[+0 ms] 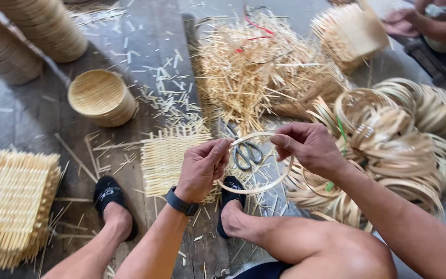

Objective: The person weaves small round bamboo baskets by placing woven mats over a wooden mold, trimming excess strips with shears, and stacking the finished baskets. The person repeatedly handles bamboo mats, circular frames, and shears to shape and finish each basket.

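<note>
While both hands work just above the feet, the bamboo ring [256,164] serves as the reference point for every position below. Nearest the camera, two bare legs extend forward, with the left shoe [110,195] well to the left of the ring and the right shoe [232,187] directly beneath its lower edge. The left hand [202,168], with a dark watch [180,202] on its wrist, has its fingers closed on the left side of the ring. The right hand [308,147] has thumb and fingers pinched shut on the upper right side of the ring. The ring is held in the air between the two hands, tilted toward the camera. Scissors [247,153] lie on the floor and show through the ring's opening. A flat woven mat [169,157] lies just left of the ring, behind the left hand. A stack of woven mats [11,204] sits far left of the ring. A heap of bamboo rings [398,139] lies to the right of the ring. Beyond the ring, a pile of thin bamboo sticks [249,67] covers the floor. A small round basket [100,97] stands up and left of the ring. Another person's hand [401,23] shows at the far upper right, beside a partly woven basket [347,33].
</note>
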